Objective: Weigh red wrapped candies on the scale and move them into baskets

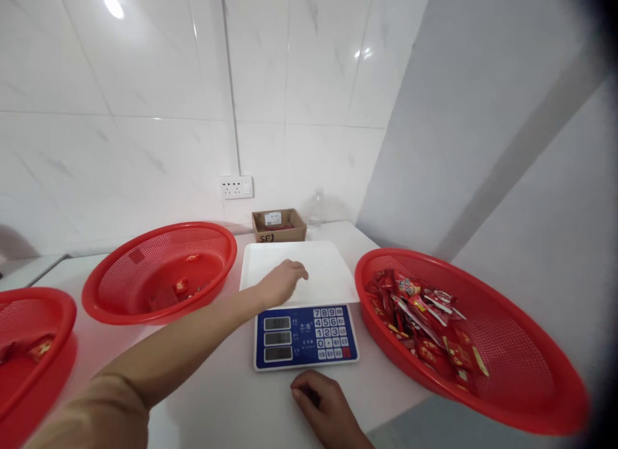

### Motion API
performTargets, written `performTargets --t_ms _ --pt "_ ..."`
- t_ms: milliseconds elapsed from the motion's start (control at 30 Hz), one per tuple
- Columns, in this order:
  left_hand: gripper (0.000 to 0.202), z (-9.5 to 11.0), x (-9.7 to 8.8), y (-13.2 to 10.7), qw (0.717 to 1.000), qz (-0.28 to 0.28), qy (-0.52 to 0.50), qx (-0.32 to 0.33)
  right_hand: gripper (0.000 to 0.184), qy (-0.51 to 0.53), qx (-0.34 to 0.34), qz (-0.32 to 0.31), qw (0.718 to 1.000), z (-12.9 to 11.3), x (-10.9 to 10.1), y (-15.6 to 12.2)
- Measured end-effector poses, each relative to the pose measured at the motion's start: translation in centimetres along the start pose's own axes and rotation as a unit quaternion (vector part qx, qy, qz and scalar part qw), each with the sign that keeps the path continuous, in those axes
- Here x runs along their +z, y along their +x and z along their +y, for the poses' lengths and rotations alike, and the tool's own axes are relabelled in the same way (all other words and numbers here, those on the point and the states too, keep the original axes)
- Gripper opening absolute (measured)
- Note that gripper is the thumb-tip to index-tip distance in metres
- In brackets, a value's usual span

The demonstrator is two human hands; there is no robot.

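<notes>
My left hand (pixel 284 282) is over the white weighing pan (pixel 309 262) of a digital scale, its fingers loosely bent and a little apart. Nothing shows in it, and whether the fingertips touch the pan I cannot tell. Loosely curled, my right hand (pixel 324 397) rests on the table just in front of the scale's blue keypad panel (pixel 306 338); nothing is seen inside it. To the right stands a tilted red plastic basket (pixel 506 346) with many small red-wrapped packets (pixel 429 320). No item lies on the visible part of the pan.
Left of the scale a red basket (pixel 120 275) holds a few red packets. Another red basket (pixel 53 372) is cut off at the left edge. Behind the scale are a small cardboard box (pixel 280 233) and a clear bottle (pixel 317 208), near the tiled wall.
</notes>
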State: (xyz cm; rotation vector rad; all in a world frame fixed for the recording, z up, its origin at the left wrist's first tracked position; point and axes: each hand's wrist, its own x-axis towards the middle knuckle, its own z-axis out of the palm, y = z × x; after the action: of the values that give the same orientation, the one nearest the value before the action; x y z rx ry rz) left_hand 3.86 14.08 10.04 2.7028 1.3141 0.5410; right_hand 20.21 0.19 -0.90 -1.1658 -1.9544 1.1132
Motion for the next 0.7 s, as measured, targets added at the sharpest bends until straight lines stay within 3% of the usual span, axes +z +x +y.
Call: performTargets --t_ms 167,267,467,533,600,667,700 --pt "0.038 -2.9 -5.5 -5.2 0.983 0.107 0.061 -0.133 0.017 0.008 -0.008 -0.015 1.0 0.1 -0.1 0.0" --pt "0.039 -4.7 -7.2 -9.0 0.961 0.132 0.098 -0.224 0.017 0.013 -0.009 -0.02 1.0 0.3 -0.1 0.1" --pt "0.048 -4.8 -5.8 -14.6 0.928 0.002 0.132 -0.349 0.017 0.005 -0.009 -0.018 1.0 0.2 -0.2 0.3" --pt "0.049 -4.7 -5.3 -15.7 0.913 -0.013 0.174 -0.368 0.017 -0.009 -0.011 -0.008 1.0 -0.1 -0.1 0.1" --pt "0.05 -5.1 -4.7 -16.7 0.911 0.025 0.224 -0.346 0.017 -0.032 -0.022 0.003 0.999 -0.7 -0.1 -0.2" --pt "0.048 -6.0 -3.6 -17.5 0.914 0.092 0.24 -0.313 0.016 -0.067 -0.051 0.008 0.996 -1.4 -0.8 -0.7" --pt "0.047 -6.4 -2.7 -17.8 0.916 0.152 0.22 -0.3 0.017 -0.088 -0.07 0.01 0.994 -1.9 -1.6 -0.9"
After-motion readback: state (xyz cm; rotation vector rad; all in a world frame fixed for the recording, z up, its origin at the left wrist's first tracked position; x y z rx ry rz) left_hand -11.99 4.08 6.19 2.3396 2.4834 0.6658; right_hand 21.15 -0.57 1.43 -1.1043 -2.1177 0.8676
